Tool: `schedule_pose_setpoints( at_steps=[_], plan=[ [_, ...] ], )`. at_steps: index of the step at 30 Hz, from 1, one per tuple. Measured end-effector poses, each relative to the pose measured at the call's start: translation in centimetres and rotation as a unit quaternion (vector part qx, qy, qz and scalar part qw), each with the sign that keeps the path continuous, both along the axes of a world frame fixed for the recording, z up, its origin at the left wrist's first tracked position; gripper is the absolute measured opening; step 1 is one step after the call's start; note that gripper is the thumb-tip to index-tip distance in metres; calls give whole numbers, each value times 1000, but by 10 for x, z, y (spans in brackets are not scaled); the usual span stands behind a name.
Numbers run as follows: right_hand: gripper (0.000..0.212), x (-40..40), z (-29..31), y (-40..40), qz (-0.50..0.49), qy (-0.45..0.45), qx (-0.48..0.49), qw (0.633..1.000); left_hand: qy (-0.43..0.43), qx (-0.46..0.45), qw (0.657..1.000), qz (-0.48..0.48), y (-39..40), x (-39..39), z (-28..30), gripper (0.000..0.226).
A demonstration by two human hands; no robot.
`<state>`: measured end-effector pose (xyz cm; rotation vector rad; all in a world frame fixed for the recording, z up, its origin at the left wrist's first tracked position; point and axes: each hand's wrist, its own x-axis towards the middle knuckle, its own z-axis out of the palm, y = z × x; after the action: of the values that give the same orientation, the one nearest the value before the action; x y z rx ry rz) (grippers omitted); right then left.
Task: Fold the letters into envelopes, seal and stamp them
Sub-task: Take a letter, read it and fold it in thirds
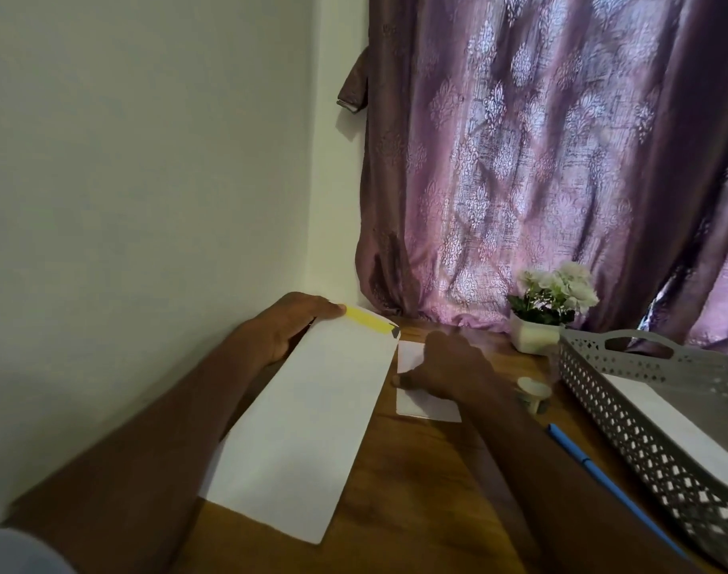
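While the long white paper envelope (308, 412) is gripped at its far end by the left hand (285, 329), the folded white letter (426, 403) is pressed under the right hand (445, 366), fingers approx. flat; insertion should be made square, w/o creasing.

Envelope (308, 428): you see a long white one lying slanted on the wooden desk, its far end raised, a yellow strip across that end.
Hold: your left hand (287, 329) grips its far left corner.
Small white sheet (426, 401): it lies flat just right of the envelope, partly hidden under your right hand (445, 366), whose fingertips rest on it.
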<state>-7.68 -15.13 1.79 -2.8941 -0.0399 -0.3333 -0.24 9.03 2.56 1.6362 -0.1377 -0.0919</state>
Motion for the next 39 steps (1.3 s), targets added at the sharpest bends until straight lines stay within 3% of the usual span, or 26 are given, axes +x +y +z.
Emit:
schedule_pose_setpoints(
  at_steps=[4, 8, 13, 26, 31, 35, 39],
  plan=[
    [61, -1, -1, -4, -27, 2, -20, 999, 1, -11, 1000, 6, -1, 1, 0, 33],
    [58, 2, 0, -3, -33, 19, 22, 999, -3, -6, 1000, 18, -2, 3, -1, 33],
    [82, 7, 1, -8, -63, 29, 68, 995, -14, -2, 1000, 18, -4, 3, -2, 30],
    [59, 5, 5, -14, -81, 32, 180, 980, 5, 6, 1000, 8, -8, -4, -1, 28],
    [36, 3, 6, -13, -128, -50, 238, 962, 5, 11, 1000, 8, -10, -5, -1, 28],
    [11, 4, 9, -12, -131, -160, 331, 921, 23, -2, 1000, -1, -13, -9, -2, 29],
    [19, 8, 19, -12, -76, -283, 499, 816, 44, -16, 999, -15, -20, -13, -3, 24]
  ],
)
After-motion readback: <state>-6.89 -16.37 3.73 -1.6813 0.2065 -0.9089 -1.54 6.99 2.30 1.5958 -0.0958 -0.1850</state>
